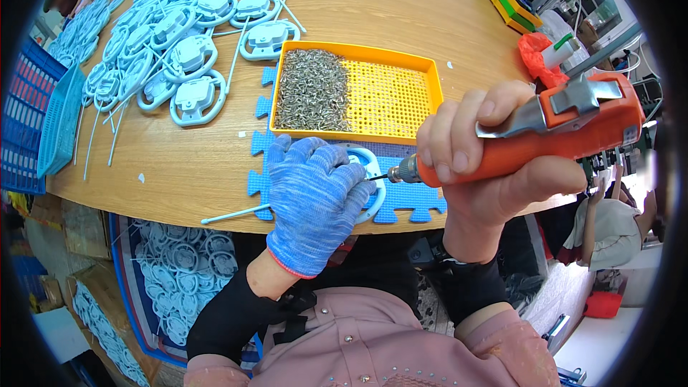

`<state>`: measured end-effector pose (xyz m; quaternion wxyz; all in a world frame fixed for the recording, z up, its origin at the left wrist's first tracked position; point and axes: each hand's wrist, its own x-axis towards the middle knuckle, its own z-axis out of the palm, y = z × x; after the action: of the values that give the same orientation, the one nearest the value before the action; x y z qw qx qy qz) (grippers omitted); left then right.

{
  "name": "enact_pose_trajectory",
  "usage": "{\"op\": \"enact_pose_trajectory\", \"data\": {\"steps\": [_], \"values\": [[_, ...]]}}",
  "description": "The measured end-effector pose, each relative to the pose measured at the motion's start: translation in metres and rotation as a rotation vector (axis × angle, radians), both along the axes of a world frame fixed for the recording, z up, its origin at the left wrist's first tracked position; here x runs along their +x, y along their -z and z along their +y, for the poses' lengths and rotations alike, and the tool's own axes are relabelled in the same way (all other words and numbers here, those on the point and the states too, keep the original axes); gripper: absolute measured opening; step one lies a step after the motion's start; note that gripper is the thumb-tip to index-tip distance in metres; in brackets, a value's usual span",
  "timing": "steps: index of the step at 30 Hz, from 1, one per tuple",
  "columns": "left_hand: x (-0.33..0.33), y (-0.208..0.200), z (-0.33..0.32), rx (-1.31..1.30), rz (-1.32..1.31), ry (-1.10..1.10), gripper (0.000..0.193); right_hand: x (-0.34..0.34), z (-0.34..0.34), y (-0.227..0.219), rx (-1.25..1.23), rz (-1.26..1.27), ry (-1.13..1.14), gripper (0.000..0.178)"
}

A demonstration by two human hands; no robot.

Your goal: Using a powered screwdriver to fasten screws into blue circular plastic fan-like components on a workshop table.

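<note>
My left hand [312, 193], in a blue knitted glove, presses a light-blue plastic ring-shaped part [371, 165] down on a blue foam mat [408, 197]. The glove covers much of that part; its thin stem sticks out to the left. In my right hand [476, 150], bare, is an orange power screwdriver [534, 150] with a metal lever. Its bit points left and its tip meets the part near my gloved fingertips. Just beyond my hands sits a yellow perforated tray [394, 93], its left half heaped with small silver screws [312, 89].
Many light-blue parts [193, 54] are piled at the far left, beside a blue basket [61, 122]. More lie in a bin [183, 272] under the table edge. A red bag [537, 57] and yellow-green trays [510, 3] stand at right. Other people [609, 229] are nearby.
</note>
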<state>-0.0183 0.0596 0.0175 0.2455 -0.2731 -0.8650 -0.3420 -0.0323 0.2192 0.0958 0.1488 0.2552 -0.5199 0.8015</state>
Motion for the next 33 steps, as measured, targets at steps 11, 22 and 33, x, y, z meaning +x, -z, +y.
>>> {"op": "enact_pose_trajectory", "data": {"steps": [11,22,33], "values": [[0.014,0.005,-0.014,-0.043,0.009,-0.034,0.017,-0.001,0.0,0.011,0.11,-0.12,0.028,0.079],[0.014,0.015,-0.017,0.002,-0.002,0.004,0.017,-0.004,-0.006,0.017,0.22,-0.194,0.023,0.075],[0.014,0.021,-0.016,0.003,-0.012,0.023,0.02,0.002,-0.011,0.02,0.295,-0.185,0.009,0.064]]}}
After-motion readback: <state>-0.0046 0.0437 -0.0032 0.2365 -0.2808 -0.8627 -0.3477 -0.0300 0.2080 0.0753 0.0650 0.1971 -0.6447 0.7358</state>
